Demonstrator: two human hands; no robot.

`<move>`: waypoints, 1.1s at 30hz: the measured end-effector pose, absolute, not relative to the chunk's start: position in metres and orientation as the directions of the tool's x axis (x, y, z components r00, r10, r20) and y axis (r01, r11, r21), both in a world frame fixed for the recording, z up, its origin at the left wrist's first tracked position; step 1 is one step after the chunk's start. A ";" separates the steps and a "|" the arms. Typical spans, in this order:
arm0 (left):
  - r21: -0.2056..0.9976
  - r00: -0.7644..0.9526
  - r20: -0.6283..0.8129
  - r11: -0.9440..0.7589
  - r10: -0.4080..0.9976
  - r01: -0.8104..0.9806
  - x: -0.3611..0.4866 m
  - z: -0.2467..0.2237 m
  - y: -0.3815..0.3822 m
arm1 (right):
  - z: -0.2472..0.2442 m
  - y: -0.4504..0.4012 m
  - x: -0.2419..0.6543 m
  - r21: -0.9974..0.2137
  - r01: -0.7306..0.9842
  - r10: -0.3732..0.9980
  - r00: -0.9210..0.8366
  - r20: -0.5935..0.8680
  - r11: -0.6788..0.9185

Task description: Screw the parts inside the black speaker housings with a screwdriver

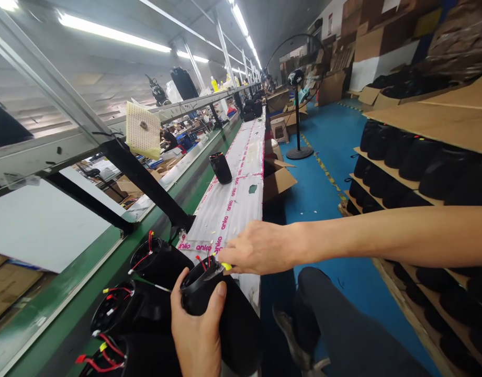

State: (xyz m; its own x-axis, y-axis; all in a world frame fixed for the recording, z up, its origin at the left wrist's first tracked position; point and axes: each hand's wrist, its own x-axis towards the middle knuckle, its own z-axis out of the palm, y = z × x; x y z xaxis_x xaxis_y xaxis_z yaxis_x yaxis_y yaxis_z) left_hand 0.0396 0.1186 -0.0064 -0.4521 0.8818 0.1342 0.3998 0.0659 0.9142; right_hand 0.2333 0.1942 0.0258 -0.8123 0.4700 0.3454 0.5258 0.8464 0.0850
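My left hand (199, 330) is wrapped round the upper end of a black cylindrical housing (241, 327), thumb over the near side of its rim. The housing tilts with its open end facing up and away, and red wires (202, 263) stick out of it. At that rim my right hand (260, 248) is closed, fingers pinched together. A small bright yellow piece (226, 266) shows under the right fingers; what it belongs to is hidden. Left of my hands stand several similar black housings (154, 303) with red wires and small connectors poking out.
A bench strip covered with pink-lettered white sheeting (228, 209) runs ahead, carrying another black housing (221, 168). A dark slanted post (146, 183) rises at left. Stacked layers of black housings (405, 157) stand at right. A floor fan (298, 115) and open carton (278, 180) lie beyond.
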 end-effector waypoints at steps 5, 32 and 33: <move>0.911 -0.445 0.146 0.054 0.883 0.408 0.039 -0.007 0.119 | 0.024 0.192 0.229 0.134 0.506 0.441 -0.832 0.336 0.852; 0.836 -0.557 0.207 0.150 0.804 0.527 0.059 0.005 0.114 | 0.033 0.185 0.229 0.391 0.520 0.374 -0.840 0.392 0.759; 0.838 -0.548 0.217 0.134 0.808 0.530 0.057 0.003 0.114 | 0.033 0.185 0.229 0.395 0.517 0.364 -0.841 0.400 0.760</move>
State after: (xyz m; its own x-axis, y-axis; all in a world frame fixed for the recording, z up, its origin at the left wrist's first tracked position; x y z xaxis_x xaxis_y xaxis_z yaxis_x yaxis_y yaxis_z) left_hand 0.0572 0.1145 0.0032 -0.5476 0.8082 0.2167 0.5295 0.1341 0.8376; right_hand 0.2289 0.1853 0.0330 -0.8412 0.3644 0.3996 0.5166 0.7599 0.3946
